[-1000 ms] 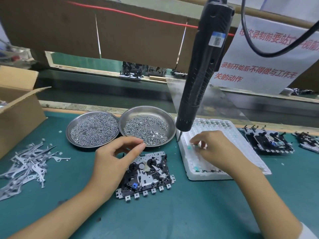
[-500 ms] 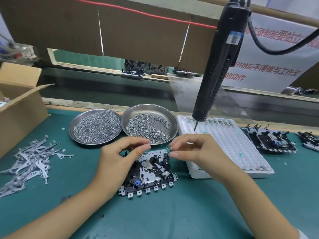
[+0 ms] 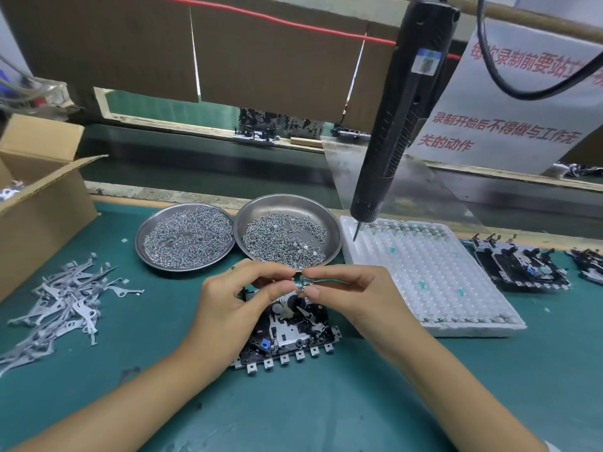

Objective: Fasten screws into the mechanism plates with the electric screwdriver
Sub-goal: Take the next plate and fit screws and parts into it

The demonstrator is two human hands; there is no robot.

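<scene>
Both hands meet over the mechanism plate (image 3: 287, 331) at centre: left hand (image 3: 235, 305) and right hand (image 3: 346, 295) pinch one small part (image 3: 301, 285), green wire trailing toward 3 o'clock. Seating comes first, I'd say; the screwdriver (image 3: 401, 122) hangs untouched at 1 o'clock, screws (image 3: 284, 239) at 12.

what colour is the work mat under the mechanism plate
Teal green; the head view shows the mat plainly around the mechanism plate.

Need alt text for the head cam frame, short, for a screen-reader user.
Both hands, left hand and right hand, pinch a small metal part with green wires above a mechanism plate on a green bench. The electric screwdriver hangs unheld above a white foam tray, beside two steel dishes of screws.
</scene>
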